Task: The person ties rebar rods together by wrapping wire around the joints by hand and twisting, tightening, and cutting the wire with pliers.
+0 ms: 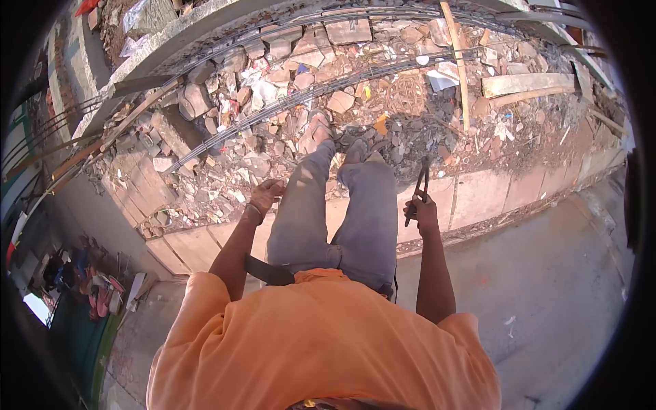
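Head view is showing a person standing over rubble [339, 102], with the feet resting on the broken pieces and both arms hanging beside the legs. The right hand [421, 208] is closing around the handles of dark pincers [426, 174], which are pointing away from the body, their tip sitting above the rubble just right of the feet. The left hand [268, 193] is hanging near the left knee, its fingers partly curling; whether it is pinching something thin, I cannot tell. Ahead, a bundle of thin rods [273, 107] is running slantwise across the rubble, and a wooden strip [456, 68] is lying across its far end. As a judgement, the work is pausing between actions: the pincers are being held ready, yet their tip is appearing well apart from the rods. Nothing is clearly showing as finished, and how much is remaining cannot be told from here.
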`<state>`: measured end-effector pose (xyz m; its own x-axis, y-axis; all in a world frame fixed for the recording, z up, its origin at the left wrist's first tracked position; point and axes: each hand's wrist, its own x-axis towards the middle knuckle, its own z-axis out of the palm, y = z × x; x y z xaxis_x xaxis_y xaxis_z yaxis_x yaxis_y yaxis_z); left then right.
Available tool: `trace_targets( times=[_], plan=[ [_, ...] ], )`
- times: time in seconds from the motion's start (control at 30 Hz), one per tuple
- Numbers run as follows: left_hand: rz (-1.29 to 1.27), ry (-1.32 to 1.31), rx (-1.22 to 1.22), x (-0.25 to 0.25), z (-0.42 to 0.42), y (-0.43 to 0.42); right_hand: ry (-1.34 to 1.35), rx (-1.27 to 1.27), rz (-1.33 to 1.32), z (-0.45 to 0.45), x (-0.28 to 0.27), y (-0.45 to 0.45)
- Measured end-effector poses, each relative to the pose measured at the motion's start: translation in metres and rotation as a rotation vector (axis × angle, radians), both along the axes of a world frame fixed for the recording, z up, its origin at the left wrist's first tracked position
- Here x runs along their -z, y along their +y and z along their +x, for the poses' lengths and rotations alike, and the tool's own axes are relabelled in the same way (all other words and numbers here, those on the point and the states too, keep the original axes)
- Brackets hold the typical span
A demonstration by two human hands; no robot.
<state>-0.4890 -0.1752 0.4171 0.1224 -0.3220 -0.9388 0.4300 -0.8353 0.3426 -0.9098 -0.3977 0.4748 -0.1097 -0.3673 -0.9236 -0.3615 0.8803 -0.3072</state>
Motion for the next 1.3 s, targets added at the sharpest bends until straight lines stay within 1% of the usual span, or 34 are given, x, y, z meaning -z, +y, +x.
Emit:
trace_targets(
  times=[0.07,0.1,0.2,0.27,0.3,0.33,0.37,0.4,0.47,0.5,0.53,0.57,0.67,0.77,0.87,0.9,0.93,1.0,1.03,1.07,1.1,1.13,1.17,1.2,1.23,1.27,1.3],
  plan=[
    [0.049,-0.074,0.026,0.022,-0.016,0.012,0.013,-0.101,0.012,0.019,0.012,-0.047],
    [0.064,-0.139,-0.026,0.044,-0.024,0.018,0.006,-0.170,0.030,0.022,0.035,-0.070],
    [0.175,-0.220,-0.288,0.128,-0.037,0.026,0.009,-0.411,0.074,0.042,0.117,-0.124],
    [0.222,-0.293,-0.350,0.184,-0.043,0.027,0.078,-0.601,0.080,0.045,0.197,-0.148],
    [0.270,-0.300,-0.345,0.216,-0.053,0.038,0.125,-0.635,0.119,0.049,0.231,-0.155],
    [0.297,-0.317,-0.343,0.251,-0.058,0.044,0.176,-0.743,0.123,0.050,0.268,-0.162],
    [0.370,-0.334,-0.267,0.279,-0.065,0.050,0.218,-0.839,0.173,0.051,0.300,-0.173],
    [0.441,-0.342,-0.184,0.305,-0.073,0.059,0.328,-1.113,0.092,0.047,0.338,-0.180],
    [0.550,-0.344,-0.061,0.353,-0.091,0.077,0.360,-1.459,-0.075,0.002,0.436,-0.197],
    [0.588,-0.348,-0.024,0.376,-0.099,0.086,0.430,-1.456,-0.110,0.014,0.447,-0.191],
    [0.622,-0.352,0.016,0.395,-0.108,0.094,0.501,-1.450,-0.148,0.041,0.443,-0.186],
    [0.683,-0.453,0.138,0.392,-0.108,0.075,0.575,-1.440,-0.189,0.057,0.445,-0.181],
    [0.646,-0.551,0.135,0.461,-0.127,0.089,0.463,-1.367,-0.272,0.053,0.482,-0.165],
    [0.760,-0.686,0.248,0.483,-0.135,0.070,0.450,-1.364,-0.308,0.043,0.498,-0.145],
    [0.646,-0.711,0.300,0.492,-0.137,0.084,0.453,-1.336,-0.266,0.039,0.503,-0.142],
    [0.608,-0.734,0.333,0.490,-0.136,0.088,0.413,-1.313,-0.211,0.044,0.500,-0.144],
    [0.586,-0.725,0.310,0.493,-0.133,0.093,0.394,-1.314,-0.207,0.045,0.498,-0.147],
    [0.504,-0.803,0.319,0.490,-0.127,0.106,0.348,-1.314,-0.201,0.044,0.499,-0.148],
    [0.566,-0.709,0.124,0.491,-0.129,0.118,0.352,-1.363,-0.152,0.040,0.502,-0.152],
    [0.620,-0.618,-0.072,0.497,-0.126,0.128,0.424,-1.448,-0.220,0.036,0.504,-0.154],
    [0.671,-0.518,-0.263,0.488,-0.118,0.123,0.497,-1.531,-0.282,0.042,0.496,-0.151],
    [0.554,-0.485,-0.446,0.479,-0.112,0.116,0.571,-1.613,-0.349,0.050,0.488,-0.152],
    [0.439,-0.445,-0.624,0.463,-0.113,0.110,0.553,-1.597,-0.437,0.054,0.474,-0.148],
    [0.317,-0.396,-0.794,0.435,-0.107,0.092,0.374,-1.454,-0.280,0.073,0.451,-0.139],
    [0.196,-0.346,-0.881,0.401,-0.097,0.067,0.203,-1.295,-0.137,0.092,0.428,-0.131],
    [0.077,-0.228,-0.958,0.372,-0.090,0.053,0.041,-1.126,-0.005,0.113,0.401,-0.123],
    [-0.050,-0.108,-1.028,0.348,-0.081,0.040,-0.139,-1.111,-0.006,0.142,0.371,-0.110]
  ],
)
